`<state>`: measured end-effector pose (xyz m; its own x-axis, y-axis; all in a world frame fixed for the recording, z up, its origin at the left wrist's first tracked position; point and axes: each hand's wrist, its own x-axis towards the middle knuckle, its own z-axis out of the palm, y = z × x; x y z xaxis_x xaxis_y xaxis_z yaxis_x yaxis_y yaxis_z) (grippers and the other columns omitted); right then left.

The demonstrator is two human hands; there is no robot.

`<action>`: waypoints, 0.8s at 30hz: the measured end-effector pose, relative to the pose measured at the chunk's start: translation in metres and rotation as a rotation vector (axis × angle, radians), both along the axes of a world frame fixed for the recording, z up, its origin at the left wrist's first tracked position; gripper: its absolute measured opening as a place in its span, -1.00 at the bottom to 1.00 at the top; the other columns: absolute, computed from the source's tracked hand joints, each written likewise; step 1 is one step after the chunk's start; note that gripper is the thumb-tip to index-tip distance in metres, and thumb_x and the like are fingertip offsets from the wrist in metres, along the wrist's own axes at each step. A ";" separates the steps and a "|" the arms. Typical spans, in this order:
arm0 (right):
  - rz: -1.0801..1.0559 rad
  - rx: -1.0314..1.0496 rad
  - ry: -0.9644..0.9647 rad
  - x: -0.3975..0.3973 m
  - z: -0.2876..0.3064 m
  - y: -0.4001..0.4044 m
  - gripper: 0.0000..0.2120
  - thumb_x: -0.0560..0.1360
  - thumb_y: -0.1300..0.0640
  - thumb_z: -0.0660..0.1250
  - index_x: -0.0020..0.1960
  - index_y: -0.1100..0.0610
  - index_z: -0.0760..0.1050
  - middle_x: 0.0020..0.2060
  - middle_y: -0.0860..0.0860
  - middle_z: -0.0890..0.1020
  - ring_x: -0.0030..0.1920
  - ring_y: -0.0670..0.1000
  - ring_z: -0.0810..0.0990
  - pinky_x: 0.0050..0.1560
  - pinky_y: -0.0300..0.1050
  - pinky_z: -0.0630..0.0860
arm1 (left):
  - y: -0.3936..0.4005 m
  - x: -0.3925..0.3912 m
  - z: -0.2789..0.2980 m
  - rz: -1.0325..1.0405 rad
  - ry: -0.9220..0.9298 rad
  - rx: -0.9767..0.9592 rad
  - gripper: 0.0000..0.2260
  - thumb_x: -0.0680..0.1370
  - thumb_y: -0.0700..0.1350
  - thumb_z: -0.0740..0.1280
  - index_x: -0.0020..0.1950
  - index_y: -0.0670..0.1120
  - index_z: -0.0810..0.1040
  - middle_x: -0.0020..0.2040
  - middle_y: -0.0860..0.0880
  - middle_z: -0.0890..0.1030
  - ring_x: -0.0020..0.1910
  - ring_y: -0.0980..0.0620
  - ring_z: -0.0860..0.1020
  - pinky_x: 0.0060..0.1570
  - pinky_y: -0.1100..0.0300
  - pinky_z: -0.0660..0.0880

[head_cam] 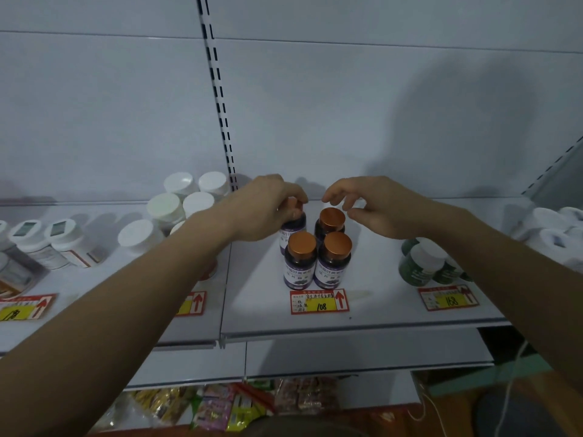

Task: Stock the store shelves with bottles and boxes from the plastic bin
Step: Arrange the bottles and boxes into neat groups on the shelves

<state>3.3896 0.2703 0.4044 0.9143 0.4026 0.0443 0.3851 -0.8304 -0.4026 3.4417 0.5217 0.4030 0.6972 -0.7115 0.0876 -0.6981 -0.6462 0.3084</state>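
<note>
- Both bare forearms reach forward and upward from the lower corners, converging toward the middle of the view.
- The left hand (265, 212) is palm down, its fingers and thumb curled round the copper-coloured cap of a dark purple-labelled bottle (292, 223).
- The right hand (375, 206) hovers palm down, fingers loosely bent and spread, thumb apart, holding nothing.
- The two hands are near each other, not touching.

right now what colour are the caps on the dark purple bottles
Copper-orange caps on the dark purple bottles, clearest in the head view.
</note>
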 end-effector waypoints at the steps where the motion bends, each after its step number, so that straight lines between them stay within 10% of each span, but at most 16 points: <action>1: -0.017 -0.010 -0.001 0.000 -0.002 0.000 -0.61 0.59 0.30 0.30 0.33 -0.04 0.48 0.15 -0.11 0.59 0.03 -0.18 0.56 -0.03 -0.36 0.50 | -0.001 -0.001 -0.003 -0.011 0.006 0.003 -0.71 0.65 0.00 0.27 0.36 0.03 0.52 0.04 -0.03 0.47 -0.13 0.07 0.44 -0.06 0.16 0.34; 12: -0.181 -0.064 0.043 -0.022 -0.015 -0.001 -0.52 0.60 0.32 0.23 0.44 -0.05 0.35 0.27 -0.02 0.56 0.07 -0.08 0.54 0.11 -0.12 0.53 | 0.006 -0.015 -0.006 -0.011 0.100 -0.109 -0.67 0.68 0.04 0.19 0.41 0.02 0.48 0.20 -0.01 0.57 -0.03 0.13 0.56 -0.08 0.37 0.41; 17: -0.251 -0.079 0.154 -0.046 -0.011 0.006 -0.25 0.50 0.30 0.37 0.57 -0.04 0.12 0.44 -0.01 0.42 -0.09 -0.11 0.57 0.04 -0.15 0.54 | 0.028 -0.060 -0.025 0.214 0.248 -0.378 -0.20 0.46 0.38 0.25 0.61 0.08 0.14 0.42 0.11 0.38 -0.08 0.16 0.60 -0.01 0.16 0.54; 24: -0.181 0.127 0.388 -0.045 -0.036 0.024 0.04 0.27 0.03 0.67 0.54 -0.06 0.09 0.49 -0.10 0.38 0.11 -0.04 0.56 0.18 -0.03 0.54 | 0.018 -0.060 -0.073 0.205 0.561 -0.335 0.20 0.19 0.12 0.67 0.61 0.17 -0.05 0.59 0.07 0.22 -0.15 0.02 0.69 0.01 -0.07 0.64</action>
